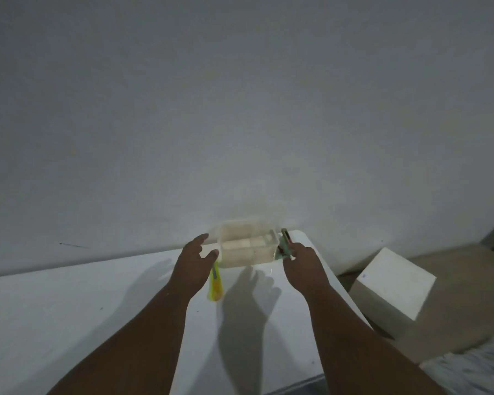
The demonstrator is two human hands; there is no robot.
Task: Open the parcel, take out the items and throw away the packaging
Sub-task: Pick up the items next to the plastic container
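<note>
A: Where was the clear plastic box (247,244) relative to the hands?

B: Between them, at the far edge of the white table (69,303), against the wall. The left hand (194,262) hung just left of it, fingers spread apart, holding nothing; whether the thumb touched the box, I couldn't tell.

A: And the right hand (298,259)?

B: Just right of the box, fingers pinched on a small green item (285,246), too blurred to identify.

A: Anything else?

B: A yellow utility knife (216,285) lay under the left hand, and a white cube (391,286) stood well right of the right hand, off the table.
</note>
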